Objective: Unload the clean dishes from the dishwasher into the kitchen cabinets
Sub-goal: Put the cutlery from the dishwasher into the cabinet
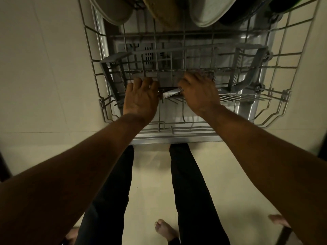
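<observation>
The dishwasher's lower wire rack [276, 55] is pulled out over the open door. A grey cutlery basket [113, 64] lies across its front part. My left hand [141, 99] and my right hand [200, 94] both reach into the basket, fingers curled downward. Between them lies a bundle of shiny metal cutlery [170, 93]; each hand grips one end of it. The fingertips are hidden behind the hands. More cutlery tines [244, 98] stick out at the basket's right end. Several plates stand at the rack's far end: a grey plate [113, 9], a tan plate [159, 13] and a pale plate [208, 13].
The steel edge of the open door [177, 138] sits just in front of my legs [113, 191]. Pale floor tiles [44, 68] lie on both sides of the rack. My bare feet [164, 228] stand on the floor below.
</observation>
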A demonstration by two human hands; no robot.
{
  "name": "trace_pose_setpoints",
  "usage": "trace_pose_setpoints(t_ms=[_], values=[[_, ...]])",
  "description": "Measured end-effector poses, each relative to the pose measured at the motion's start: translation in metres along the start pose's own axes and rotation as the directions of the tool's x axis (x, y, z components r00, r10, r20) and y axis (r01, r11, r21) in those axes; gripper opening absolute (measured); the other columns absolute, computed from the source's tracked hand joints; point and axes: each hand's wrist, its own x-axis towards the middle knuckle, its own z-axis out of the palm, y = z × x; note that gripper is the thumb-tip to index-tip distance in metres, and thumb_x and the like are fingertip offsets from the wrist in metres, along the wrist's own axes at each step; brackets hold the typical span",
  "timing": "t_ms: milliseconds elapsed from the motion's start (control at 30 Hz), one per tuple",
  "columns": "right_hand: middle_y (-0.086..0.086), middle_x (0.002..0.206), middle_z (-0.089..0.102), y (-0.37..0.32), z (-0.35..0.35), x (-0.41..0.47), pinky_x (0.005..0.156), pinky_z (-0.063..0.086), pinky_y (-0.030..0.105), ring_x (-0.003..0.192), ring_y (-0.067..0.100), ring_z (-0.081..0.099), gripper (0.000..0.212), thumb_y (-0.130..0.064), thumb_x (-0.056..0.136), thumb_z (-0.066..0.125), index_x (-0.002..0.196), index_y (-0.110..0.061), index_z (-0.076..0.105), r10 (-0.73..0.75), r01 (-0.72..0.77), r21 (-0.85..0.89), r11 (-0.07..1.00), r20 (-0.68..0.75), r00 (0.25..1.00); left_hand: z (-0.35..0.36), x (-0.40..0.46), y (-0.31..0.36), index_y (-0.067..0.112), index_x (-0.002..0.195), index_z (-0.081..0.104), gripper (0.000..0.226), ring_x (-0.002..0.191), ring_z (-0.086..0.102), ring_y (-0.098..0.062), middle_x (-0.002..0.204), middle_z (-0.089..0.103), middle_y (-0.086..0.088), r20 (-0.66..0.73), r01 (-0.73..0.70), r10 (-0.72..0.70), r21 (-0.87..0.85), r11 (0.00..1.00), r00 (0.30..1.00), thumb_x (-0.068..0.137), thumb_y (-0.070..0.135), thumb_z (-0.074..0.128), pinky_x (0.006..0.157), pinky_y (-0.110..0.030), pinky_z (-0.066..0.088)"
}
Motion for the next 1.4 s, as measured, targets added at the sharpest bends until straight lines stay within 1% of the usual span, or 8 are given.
trace_pose_setpoints(t_ms=[167,333,467,633,1000,1200,1300,1400], values=[[0.005,0.074,0.067,-0.005,-0.008,0.002,0.050,0.046,0.025,0.054,0.025,0.064,0.020,-0.009,0.063,0.083,0.080,-0.011,0.071,-0.035,0.036,-0.010,0.999,0.088,0.996,-0.001,0.005,0.003,0.016,0.139,0.039,0.048,0.129,0.039,-0.033,0.139,0.045,-0.012,0.018,0.021,-0.020,-0.021,1.000,1.000,0.096,0.033,0.053,0.109,-0.047,0.030],[0.010,0.086,0.069,-0.004,-0.009,0.005,0.070,0.052,0.033,0.077,0.030,0.067,0.016,-0.005,0.072,0.076,0.087,-0.008,0.073,-0.025,0.023,0.015,1.000,0.127,0.992,-0.001,0.006,0.003,0.016,0.140,0.040,0.050,0.132,0.037,-0.034,0.142,0.042,-0.012,0.030,0.025,-0.024,-0.026,0.999,0.999,0.096,0.034,0.053,0.111,-0.049,0.028],[0.011,0.081,0.069,-0.004,-0.013,0.001,0.070,0.052,0.033,0.074,0.031,0.067,0.015,-0.002,0.069,0.073,0.083,-0.007,0.073,-0.025,0.022,0.021,1.000,0.123,0.992,-0.001,0.002,0.004,0.017,0.141,0.040,0.052,0.133,0.034,-0.034,0.143,0.040,-0.012,0.054,0.018,-0.017,-0.014,1.000,0.998,0.095,0.038,0.052,0.110,-0.047,0.027],[0.013,0.109,0.066,-0.010,-0.020,0.007,0.090,0.045,0.037,0.102,0.031,0.062,0.021,-0.015,0.094,0.055,0.111,-0.007,0.065,0.021,-0.027,0.029,0.999,0.205,0.979,-0.001,-0.003,0.006,0.018,0.141,0.040,0.053,0.128,0.037,-0.031,0.140,0.042,-0.009,0.059,0.013,-0.013,-0.004,1.000,0.998,0.094,0.040,0.051,0.106,-0.044,0.030],[0.005,0.108,0.069,-0.012,-0.040,-0.005,0.098,0.033,0.037,0.109,0.025,0.055,0.021,-0.021,0.093,0.059,0.112,-0.017,0.066,0.046,-0.068,0.104,0.992,0.203,0.978,-0.008,-0.017,0.001,0.015,0.142,0.035,0.062,0.125,0.038,-0.030,0.138,0.043,-0.010,-0.010,0.037,-0.039,-0.153,0.988,0.999,0.090,0.039,0.059,0.104,-0.042,0.030],[0.001,0.100,0.066,-0.012,-0.048,-0.016,0.086,0.021,0.035,0.108,0.022,0.047,0.019,-0.025,0.089,0.063,0.105,-0.021,0.071,0.096,-0.112,0.124,0.986,0.129,0.987,-0.015,-0.036,-0.005,0.004,0.142,0.038,0.068,0.124,0.043,-0.034,0.135,0.049,-0.017,-0.164,0.008,-0.065,-0.326,0.945,0.984,0.087,0.034,0.065,0.101,-0.043,0.036],[0.003,0.089,0.070,-0.017,-0.064,-0.022,0.094,0.028,0.035,0.098,0.023,0.058,0.011,-0.018,0.085,0.067,0.095,-0.017,0.073,0.134,-0.150,0.244,0.958,0.081,0.988,-0.030,-0.045,-0.009,0.000,0.147,0.031,0.079,0.125,0.043,-0.034,0.140,0.044,-0.019,-0.202,0.044,-0.119,-0.341,0.939,0.972,0.087,0.041,0.064,0.106,-0.043,0.038],[0.000,0.081,0.069,-0.024,-0.093,-0.027,0.073,0.043,0.027,0.079,0.020,0.063,0.007,-0.016,0.090,0.065,0.092,-0.017,0.072,0.248,-0.285,0.427,0.858,0.141,0.959,-0.058,-0.057,-0.009,-0.002,0.149,0.024,0.088,0.126,0.041,-0.035,0.144,0.040,-0.021,-0.187,0.074,-0.168,-0.427,0.901,0.968,0.087,0.042,0.067,0.109,-0.043,0.037]])
